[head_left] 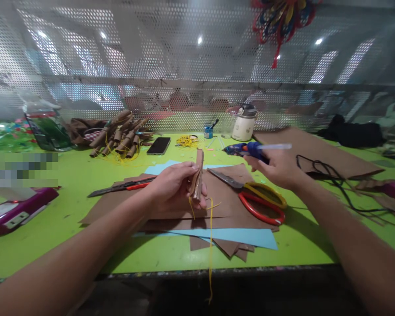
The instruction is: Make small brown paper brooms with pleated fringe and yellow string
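Observation:
My left hand (177, 182) grips a narrow rolled piece of brown paper (197, 177), held tilted upright over the table. Yellow string (211, 245) trails from beneath it and hangs past the table's front edge. My right hand (276, 166) is wrapped round a blue hot glue gun (253, 149), its nozzle pointing left and a clear glue stick poking out of the back. Below the hands lie brown paper sheets (171, 210), with light blue paper (250, 237) partly under them. Scissors with red and yellow handles (263, 204) rest on the sheets, and a second pair (128, 186) lies left, partly behind my left hand.
At the back left stand rolled brown paper tubes (121, 136) tied with yellow string, beside a phone (159, 146). A blue jar (208, 131) and a white bottle (244, 125) are further back. A black cord (335, 180) loops at right; a purple power strip (23, 213) lies left.

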